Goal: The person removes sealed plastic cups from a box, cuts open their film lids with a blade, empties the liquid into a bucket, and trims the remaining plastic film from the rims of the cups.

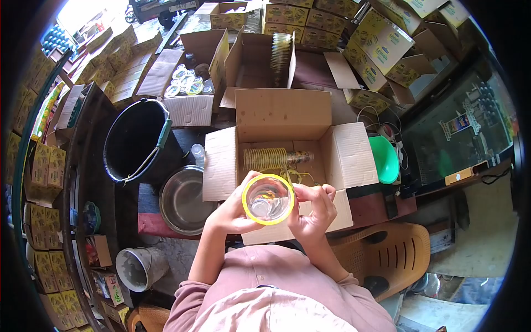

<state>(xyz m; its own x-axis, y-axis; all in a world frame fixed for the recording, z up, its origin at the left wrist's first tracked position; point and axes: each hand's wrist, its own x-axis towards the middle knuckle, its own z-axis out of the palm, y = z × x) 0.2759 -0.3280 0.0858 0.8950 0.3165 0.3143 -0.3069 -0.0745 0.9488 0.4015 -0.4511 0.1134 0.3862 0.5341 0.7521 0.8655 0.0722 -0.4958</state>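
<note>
The left hand (pixel 229 212) curls its fingers around a clear, yellow-rimmed plastic cup (pixel 268 200), outside the brown cardboard carton (pixel 283 109), where a yellow-rimmed cup stack (pixel 264 159) already lies; the right hand (pixel 313 214) seems pinching its rim.

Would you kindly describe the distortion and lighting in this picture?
In the head view, fisheye distortion bows the dark shelf edge at left and the corners go black; also in the head view, bright light washes out the upper left, while the clear cup looks fairly sharp.
</note>
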